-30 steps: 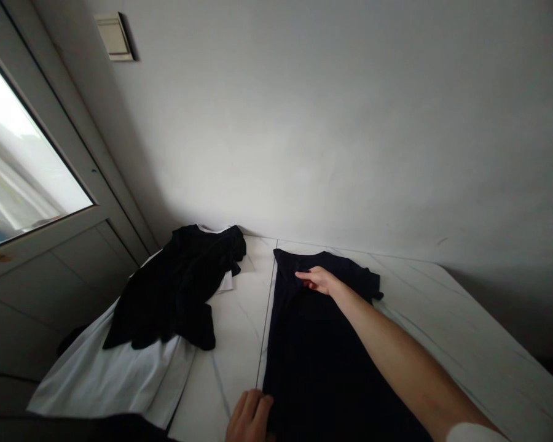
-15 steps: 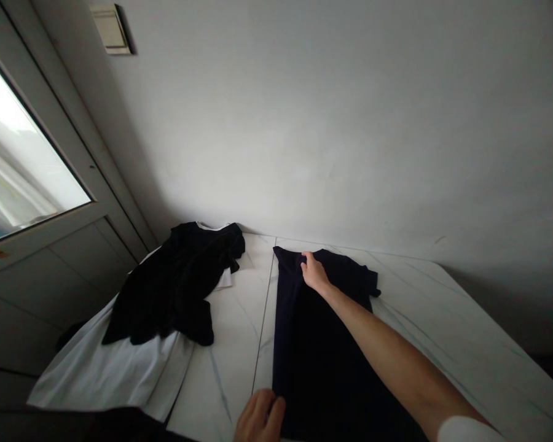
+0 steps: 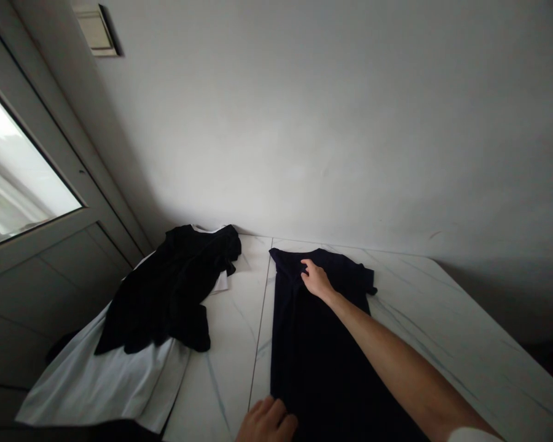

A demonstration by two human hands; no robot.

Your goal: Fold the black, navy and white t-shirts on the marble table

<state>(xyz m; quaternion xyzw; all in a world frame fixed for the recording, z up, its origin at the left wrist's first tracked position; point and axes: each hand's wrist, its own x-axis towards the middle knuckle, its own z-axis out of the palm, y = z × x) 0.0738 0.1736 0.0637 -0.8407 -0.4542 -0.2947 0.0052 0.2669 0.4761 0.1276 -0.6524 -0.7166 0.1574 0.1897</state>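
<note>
A dark navy T-shirt (image 3: 322, 356) lies lengthwise on the table, its neck end toward the wall and a short sleeve at the far right. My right hand (image 3: 317, 280) reaches over it and touches the cloth near the collar, with index finger and thumb apart. Down at the shirt's near left edge, my left hand (image 3: 268, 421) is closed on the fabric, fingers curled. The bottom of the frame cuts off part of that hand and the shirt's near end.
To the left, a black short-sleeved shirt (image 3: 161, 301) is spread over a white garment (image 3: 101, 387). The marble-patterned table (image 3: 442, 331) has a seam between the two piles and meets a grey wall (image 3: 327, 123). A framed door (image 3: 50, 245) stands at the left.
The navy shirt's left strip, raised in a fold before, now lies flatter. My right hand's fingers have loosened from the bunched cloth by the collar. My left hand sits slightly lower and further right.
</note>
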